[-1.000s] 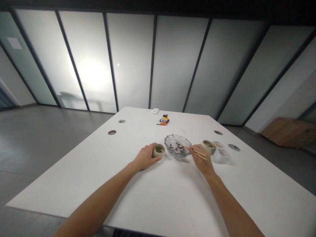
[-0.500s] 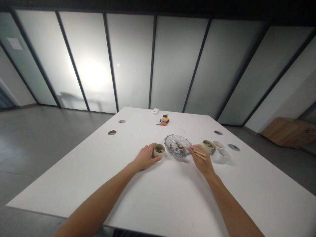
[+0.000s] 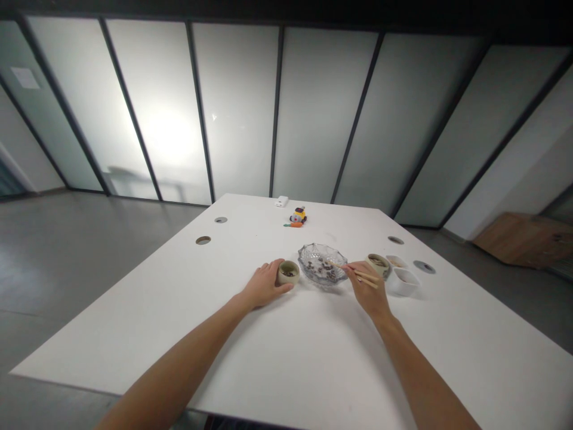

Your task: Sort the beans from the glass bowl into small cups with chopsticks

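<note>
My left hand point(image 3: 267, 285) is wrapped round the left side of a small pale green cup point(image 3: 289, 275), which stands on the table with some dark bits inside. Right of that cup sits a clear, scalloped glass bowl point(image 3: 308, 273) with several small dark pieces in it. A pair of wooden chopsticks point(image 3: 367, 279) is gripped in my right hand point(image 3: 367, 292), by the bowl's right rim. Their tips reach down over the dark pieces; whether they pinch one is too small to tell.
A second pale green cup point(image 3: 383, 272) and two white containers point(image 3: 405, 288) stand right of my right hand. Farther back on the white table point(image 3: 277, 358) are a yellow toy vehicle point(image 3: 299, 215), a toy carrot point(image 3: 295, 225) and a white box-like object point(image 3: 282, 201). Round holes pierce the tabletop.
My right hand and the chopsticks have shifted slightly to the right over the bowl. My left hand stays on the cup.
</note>
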A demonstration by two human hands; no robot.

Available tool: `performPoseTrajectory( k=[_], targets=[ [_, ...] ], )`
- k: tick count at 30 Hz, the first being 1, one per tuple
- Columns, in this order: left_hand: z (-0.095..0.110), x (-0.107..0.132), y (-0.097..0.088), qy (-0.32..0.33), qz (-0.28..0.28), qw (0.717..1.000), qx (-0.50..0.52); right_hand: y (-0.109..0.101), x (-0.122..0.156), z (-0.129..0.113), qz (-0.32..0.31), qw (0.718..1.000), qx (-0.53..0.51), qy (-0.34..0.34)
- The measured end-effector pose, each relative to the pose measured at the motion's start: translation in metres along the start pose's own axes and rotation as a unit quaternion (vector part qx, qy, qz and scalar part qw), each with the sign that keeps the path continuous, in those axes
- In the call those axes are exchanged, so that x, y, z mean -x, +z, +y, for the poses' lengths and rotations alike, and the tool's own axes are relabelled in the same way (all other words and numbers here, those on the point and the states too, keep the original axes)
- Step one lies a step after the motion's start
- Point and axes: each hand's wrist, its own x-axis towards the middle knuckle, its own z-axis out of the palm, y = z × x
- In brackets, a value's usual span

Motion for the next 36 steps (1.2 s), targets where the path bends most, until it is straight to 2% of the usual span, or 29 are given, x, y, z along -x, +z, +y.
performPoseTrajectory(
  k=[21, 30, 36],
  targets=[
    [0.0041, 0.0008, -0.0017, -0.001, -0.006, 1.000, -0.009, -0.0009, 0.0013, 0.0035, 0.005, 1.000, 0.013, -0.022],
    [0.0017, 0.0004, -0.0008, 0.008, -0.005, 1.000, -0.009, 0.0006, 0.0056, 0.0046, -0.044, 0.999, 0.001, -0.028],
    [-0.0004, -0.0001, 0.0007, 0.015, -0.002, 1.000, -0.006, -0.0004, 0.0058, 0.0038, -0.031, 0.999, 0.006, -0.039]
  ],
)
